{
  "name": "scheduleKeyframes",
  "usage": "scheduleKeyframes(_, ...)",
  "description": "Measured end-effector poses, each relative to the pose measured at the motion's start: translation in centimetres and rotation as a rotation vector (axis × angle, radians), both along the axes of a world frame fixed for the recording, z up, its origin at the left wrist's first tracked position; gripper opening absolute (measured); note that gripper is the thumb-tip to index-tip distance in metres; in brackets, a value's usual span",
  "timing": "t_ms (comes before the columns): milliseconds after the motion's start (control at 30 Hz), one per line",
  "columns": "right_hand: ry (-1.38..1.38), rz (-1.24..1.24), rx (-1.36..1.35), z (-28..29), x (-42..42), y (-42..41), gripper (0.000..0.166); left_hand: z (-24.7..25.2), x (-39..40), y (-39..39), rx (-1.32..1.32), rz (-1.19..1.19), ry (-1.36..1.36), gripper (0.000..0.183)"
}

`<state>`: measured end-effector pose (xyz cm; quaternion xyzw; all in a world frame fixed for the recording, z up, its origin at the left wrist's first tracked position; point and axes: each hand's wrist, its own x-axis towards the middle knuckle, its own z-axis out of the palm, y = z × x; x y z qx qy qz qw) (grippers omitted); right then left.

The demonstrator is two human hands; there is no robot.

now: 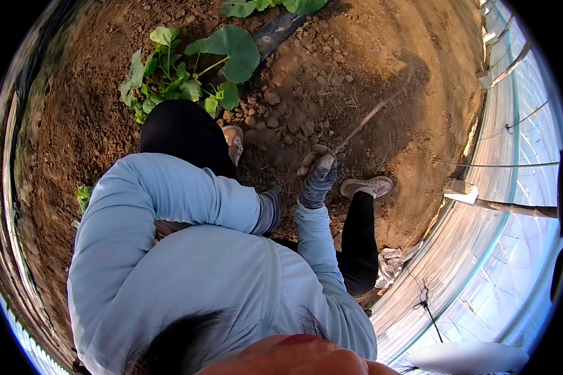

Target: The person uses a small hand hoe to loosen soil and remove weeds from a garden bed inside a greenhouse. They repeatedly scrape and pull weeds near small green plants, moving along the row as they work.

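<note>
Knitted work gloves cover both hands. My right hand is closed around the near end of a long thin stick, which slants up and away over the soil. Only the grey cuff of my left hand shows clearly, beside the other hand and low over the ground; its fingers are hidden, so I cannot tell what they touch. Clods of loose brown soil lie just beyond the hands. Past my bent knee grows a broad-leaved green plant, with smaller leaves clustered at its base.
A strip of dark plastic film runs along the soil near the plant. My shoes stand on either side of my hands. On the right are a clear plastic greenhouse wall, a pole set in a pale block and crumpled plastic.
</note>
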<state>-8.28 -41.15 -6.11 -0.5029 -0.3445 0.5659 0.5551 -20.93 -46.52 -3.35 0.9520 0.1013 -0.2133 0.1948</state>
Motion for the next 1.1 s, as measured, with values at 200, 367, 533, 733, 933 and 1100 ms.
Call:
scheduleKeyframes(200, -0.977, 0.123, -0.396, -22.1, 0.9, -4.4, 0.048, -1.8, -0.2, -0.6, 0.009, 0.060, -0.080, 0.021)
scheduleKeyframes(367, -0.491, 0.295, -0.844, -13.7, -2.0, 4.0, 0.049, -2.2, -1.0, 0.4, -0.158, 0.053, 0.039, 0.025)
scheduleKeyframes(533, -0.208, 0.141, -0.418, -3.7, -1.6, 5.6, 0.050, -2.0, -0.8, 0.5, -0.120, -0.011, 0.055, 0.028)
scheduleKeyframes(733, -0.396, 0.114, -0.151, -13.2, -0.7, -2.3, 0.048, -5.8, 1.0, -0.8, -0.243, 0.183, 0.019, 0.023)
scheduleKeyframes(933, -0.687, 0.261, -0.732, -11.7, -1.4, -1.5, 0.053, -2.1, -1.4, 1.0, -0.097, 0.093, -0.017, 0.022)
scheduleKeyframes(1100, -0.621, 0.110, -0.616, -8.6, 5.0, -3.4, 0.050, -1.9, -0.7, 1.3, -0.122, 0.044, 0.007, 0.022)
